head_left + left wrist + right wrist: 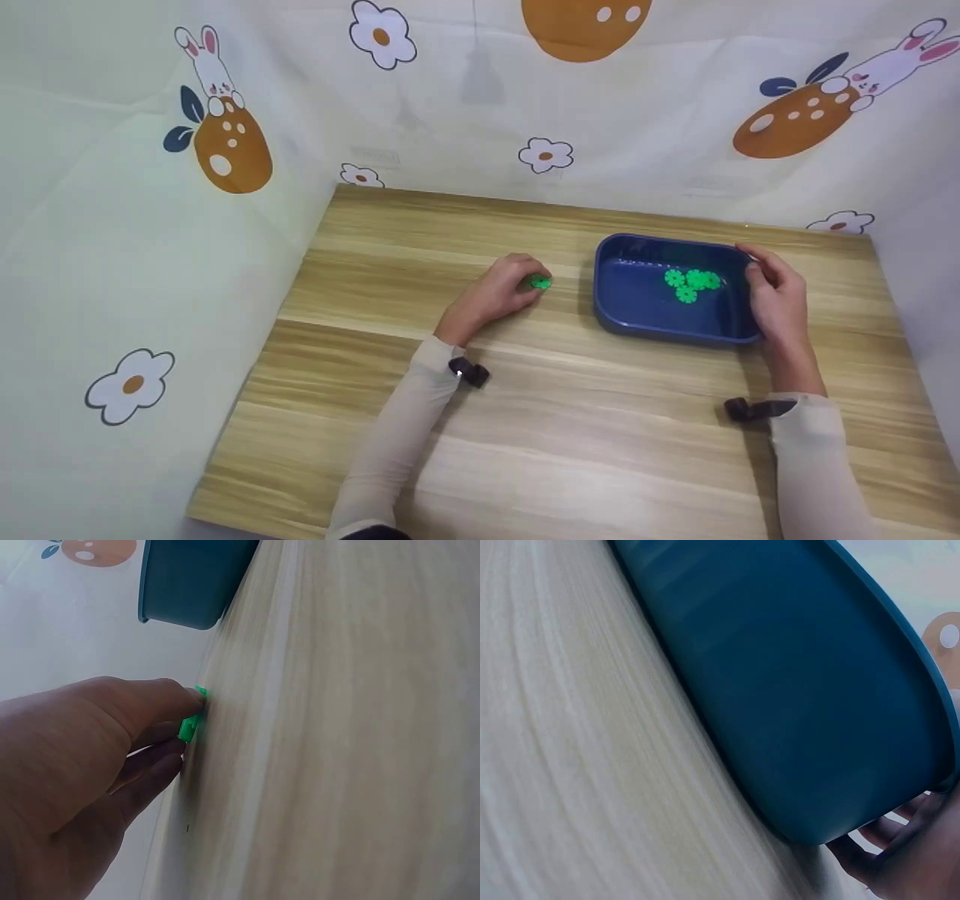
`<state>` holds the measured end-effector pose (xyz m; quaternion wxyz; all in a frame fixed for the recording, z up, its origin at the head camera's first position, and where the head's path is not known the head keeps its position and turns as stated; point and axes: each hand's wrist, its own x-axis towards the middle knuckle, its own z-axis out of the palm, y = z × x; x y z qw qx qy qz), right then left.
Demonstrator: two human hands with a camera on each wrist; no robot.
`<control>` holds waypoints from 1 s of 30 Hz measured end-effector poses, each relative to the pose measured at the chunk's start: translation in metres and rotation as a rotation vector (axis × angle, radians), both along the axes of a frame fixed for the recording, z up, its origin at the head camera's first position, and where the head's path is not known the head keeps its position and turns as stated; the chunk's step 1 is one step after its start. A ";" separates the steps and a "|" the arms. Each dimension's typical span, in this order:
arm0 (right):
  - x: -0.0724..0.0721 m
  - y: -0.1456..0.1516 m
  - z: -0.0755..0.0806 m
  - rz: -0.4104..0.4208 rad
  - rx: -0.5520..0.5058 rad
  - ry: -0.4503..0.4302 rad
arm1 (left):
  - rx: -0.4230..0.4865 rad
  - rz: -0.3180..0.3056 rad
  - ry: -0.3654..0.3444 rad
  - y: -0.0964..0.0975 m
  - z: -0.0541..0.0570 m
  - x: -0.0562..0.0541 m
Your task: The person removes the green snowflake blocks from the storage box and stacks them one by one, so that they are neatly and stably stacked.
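Note:
Between thumb and fingertips my left hand [504, 289] pinches a small green notched disc [541, 283], close over the table to the left of the blue bin [667, 335]. In the left wrist view the disc [192, 720] is seen edge-on, partly covered by the thumb. My right hand [780, 296] grips the bin's right end, its thumb at the rim and its fingers along the outside wall. Several green flower-shaped discs [686, 293] lie clustered on the bin's floor, toward its right side. From the right wrist, the bin's outer wall [780, 705] fills much of the view.
The bin stands on a wood-grain table [570, 420]. A pale printed cloth [465, 112] with rabbits and flowers hangs behind the table and along its left side. Dark wrist cameras [469, 372] are strapped over both sleeves.

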<state>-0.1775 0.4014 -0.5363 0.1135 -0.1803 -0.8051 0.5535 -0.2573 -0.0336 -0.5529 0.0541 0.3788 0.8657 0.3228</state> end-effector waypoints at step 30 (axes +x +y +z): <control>-0.003 0.000 0.004 0.021 0.016 -0.029 | 0.096 -0.006 0.136 0.043 0.021 0.009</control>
